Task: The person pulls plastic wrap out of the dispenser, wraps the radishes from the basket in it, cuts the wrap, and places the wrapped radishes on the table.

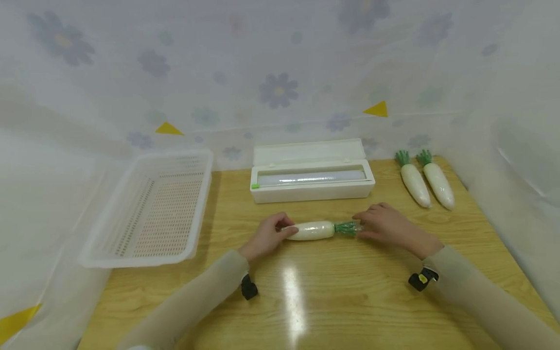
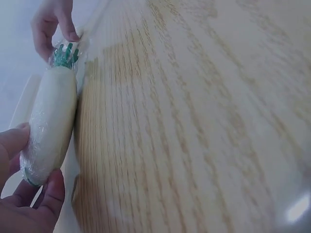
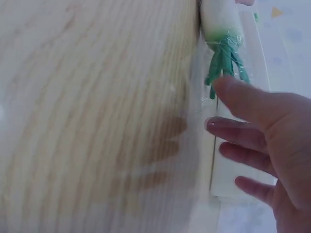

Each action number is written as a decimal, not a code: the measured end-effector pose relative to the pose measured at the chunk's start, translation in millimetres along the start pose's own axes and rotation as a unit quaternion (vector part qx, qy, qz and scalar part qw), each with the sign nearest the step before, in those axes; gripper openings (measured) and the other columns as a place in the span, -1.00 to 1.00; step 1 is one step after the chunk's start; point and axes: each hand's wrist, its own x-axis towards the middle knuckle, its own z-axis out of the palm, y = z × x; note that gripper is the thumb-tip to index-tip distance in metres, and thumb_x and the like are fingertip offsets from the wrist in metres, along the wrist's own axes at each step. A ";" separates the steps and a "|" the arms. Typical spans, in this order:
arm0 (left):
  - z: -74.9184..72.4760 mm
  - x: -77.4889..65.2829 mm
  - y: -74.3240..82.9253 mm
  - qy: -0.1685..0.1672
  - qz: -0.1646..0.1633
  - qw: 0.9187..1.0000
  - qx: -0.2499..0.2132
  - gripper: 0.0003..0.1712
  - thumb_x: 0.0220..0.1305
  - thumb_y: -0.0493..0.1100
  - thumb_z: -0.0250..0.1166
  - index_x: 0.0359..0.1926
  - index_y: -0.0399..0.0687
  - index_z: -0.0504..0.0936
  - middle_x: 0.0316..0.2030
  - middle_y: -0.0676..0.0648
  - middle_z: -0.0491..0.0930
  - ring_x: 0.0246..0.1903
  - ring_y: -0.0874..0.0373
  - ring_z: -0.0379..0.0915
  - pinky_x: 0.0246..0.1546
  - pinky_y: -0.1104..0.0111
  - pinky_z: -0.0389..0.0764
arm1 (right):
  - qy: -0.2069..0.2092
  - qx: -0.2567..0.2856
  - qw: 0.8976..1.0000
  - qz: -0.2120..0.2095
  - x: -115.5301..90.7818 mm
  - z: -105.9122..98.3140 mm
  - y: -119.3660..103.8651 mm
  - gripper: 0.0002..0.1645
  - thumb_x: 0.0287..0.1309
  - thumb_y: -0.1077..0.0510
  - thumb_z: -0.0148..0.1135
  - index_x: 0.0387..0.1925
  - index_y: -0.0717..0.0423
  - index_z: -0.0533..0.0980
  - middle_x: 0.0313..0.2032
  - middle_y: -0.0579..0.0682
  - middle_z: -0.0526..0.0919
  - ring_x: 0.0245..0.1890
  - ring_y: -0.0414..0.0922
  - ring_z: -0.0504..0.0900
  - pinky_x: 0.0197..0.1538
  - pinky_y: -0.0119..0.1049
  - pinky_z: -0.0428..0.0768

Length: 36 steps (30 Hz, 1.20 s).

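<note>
A white radish (image 1: 312,231) with green leaf stubs, wrapped in clear film, lies sideways near the middle of the table. My left hand (image 1: 268,236) holds its leafless end, thumb on one side and fingers on the other, as the left wrist view (image 2: 36,194) also shows. At the leafy end is my right hand (image 1: 387,228), its thumb and fingers spread apart around the loose film. In the right wrist view, the right thumb (image 3: 243,99) is by the green leaves (image 3: 223,60), and the other fingers stand separated below it.
Behind the radish stands a white box (image 1: 312,192), lid raised, with a roll of film (image 1: 310,177) inside. On the left is a white perforated basket (image 1: 199,209). Two more radishes (image 1: 415,184) lie at the back right, near the curtained wall (image 1: 280,58).
</note>
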 end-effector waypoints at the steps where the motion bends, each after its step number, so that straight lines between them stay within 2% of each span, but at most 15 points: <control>1: -0.9 -0.1 -0.2 0.000 0.001 1.000 0.001 -0.85 0.45 -0.07 0.37 -0.12 -0.04 0.66 -0.18 0.04 0.68 -0.17 0.20 0.57 -0.04 0.27 0.62 | 0.013 0.007 1.000 -0.008 -0.4 0.8 1.4 -0.62 0.24 0.07 0.48 0.05 0.12 0.69 -0.18 -0.07 0.76 -0.13 -0.02 0.67 0.12 0.16 0.55; 4: -2.5 -0.1 -1.3 -0.002 0.003 1.000 0.007 -0.84 0.45 -0.05 0.37 -0.12 -0.03 0.66 -0.17 0.05 0.69 -0.16 0.21 0.57 -0.06 0.30 0.62 | 0.064 0.030 0.997 -0.043 -0.4 4.5 5.8 -0.82 0.19 0.25 0.49 -0.15 0.05 0.73 -0.25 -0.12 0.76 -0.23 -0.11 0.66 -0.02 0.03 0.62; 6: -3.2 0.1 -2.1 -0.004 0.004 1.000 0.010 -0.84 0.45 -0.05 0.37 -0.13 -0.02 0.66 -0.17 0.05 0.69 -0.16 0.21 0.57 -0.06 0.30 0.62 | 0.095 0.043 0.993 -0.063 0.2 6.9 8.4 -0.81 0.12 0.33 0.50 -0.25 0.01 0.74 -0.31 -0.16 0.76 -0.27 -0.16 0.66 -0.12 -0.04 0.64; 9: -3.1 1.0 -3.5 -0.006 0.004 1.000 0.013 -0.85 0.46 -0.05 0.35 -0.13 -0.01 0.66 -0.17 0.05 0.69 -0.16 0.22 0.57 -0.10 0.32 0.61 | 0.116 0.058 0.989 -0.065 0.1 8.9 9.8 -0.78 0.13 0.37 0.48 -0.24 0.01 0.75 -0.32 -0.17 0.75 -0.30 -0.20 0.66 -0.21 -0.12 0.64; 11: -3.1 1.2 -4.0 -0.007 0.005 1.000 0.014 -0.86 0.47 -0.06 0.35 -0.14 -0.02 0.66 -0.18 0.04 0.69 -0.18 0.21 0.56 -0.13 0.33 0.60 | 0.106 0.074 0.990 -0.052 0.3 10.6 9.2 -0.80 0.22 0.37 0.41 -0.22 0.01 0.73 -0.33 -0.19 0.73 -0.32 -0.24 0.63 -0.23 -0.15 0.63; 14: -3.0 1.4 -4.5 -0.007 0.010 1.000 0.014 -0.86 0.48 -0.07 0.34 -0.14 -0.04 0.66 -0.18 0.04 0.69 -0.19 0.21 0.55 -0.12 0.33 0.59 | 0.069 0.114 0.991 -0.017 0.0 13.2 7.5 -0.82 0.37 0.35 0.28 -0.18 0.02 0.67 -0.31 -0.21 0.69 -0.29 -0.27 0.62 -0.21 -0.18 0.64; 18: -3.5 1.4 -4.5 -0.007 0.014 1.000 0.011 -0.85 0.49 -0.07 0.33 -0.13 -0.05 0.66 -0.19 0.04 0.69 -0.19 0.22 0.54 -0.11 0.34 0.59 | 0.028 0.175 0.983 0.039 -0.9 12.4 4.7 -0.87 0.47 0.26 0.20 -0.09 0.08 0.65 -0.21 -0.17 0.71 -0.17 -0.15 0.71 -0.09 -0.10 0.69; 21: -3.9 1.1 -3.9 -0.004 0.013 1.000 0.006 -0.85 0.49 -0.08 0.32 -0.14 -0.06 0.66 -0.19 0.03 0.69 -0.20 0.22 0.54 -0.12 0.33 0.59 | 0.021 0.198 0.978 0.064 -0.2 10.3 3.4 -0.83 0.50 0.19 0.19 -0.03 0.09 0.67 -0.17 -0.14 0.73 -0.13 -0.12 0.72 -0.06 -0.08 0.69; 25: -3.9 1.0 -2.5 0.000 0.011 1.000 0.006 -0.86 0.48 -0.08 0.33 -0.14 -0.06 0.67 -0.19 0.02 0.70 -0.19 0.21 0.55 -0.10 0.31 0.60 | 0.029 0.218 0.973 0.074 0.2 9.2 4.0 -0.84 0.51 0.18 0.20 -0.07 0.01 0.70 -0.20 -0.21 0.74 -0.19 -0.26 0.69 -0.12 -0.18 0.69; 28: -3.9 1.1 -2.8 -0.001 0.011 1.000 0.007 -0.85 0.48 -0.08 0.34 -0.14 -0.06 0.67 -0.19 0.02 0.70 -0.18 0.20 0.56 -0.08 0.30 0.60 | 0.031 0.251 0.964 0.088 -0.6 8.8 5.4 -0.87 0.47 0.19 0.25 -0.15 -0.04 0.71 -0.24 -0.23 0.74 -0.23 -0.34 0.65 -0.17 -0.29 0.66; 33: -4.0 1.7 -3.7 0.000 0.011 1.000 0.007 -0.87 0.48 -0.09 0.33 -0.13 -0.05 0.67 -0.18 0.02 0.70 -0.17 0.20 0.56 -0.07 0.30 0.59 | 0.024 0.318 0.940 0.117 -0.4 11.7 10.8 -0.86 0.45 0.22 0.27 -0.24 -0.02 0.70 -0.30 -0.15 0.75 -0.33 -0.31 0.57 -0.23 -0.38 0.56; 36: -3.9 2.4 -3.7 -0.001 0.012 1.000 0.011 -0.87 0.49 -0.09 0.33 -0.13 -0.05 0.67 -0.18 0.03 0.70 -0.16 0.20 0.56 -0.06 0.31 0.60 | 0.012 0.331 0.937 0.111 0.2 14.4 13.2 -0.86 0.47 0.24 0.23 -0.23 0.00 0.67 -0.32 -0.12 0.72 -0.36 -0.30 0.53 -0.26 -0.38 0.53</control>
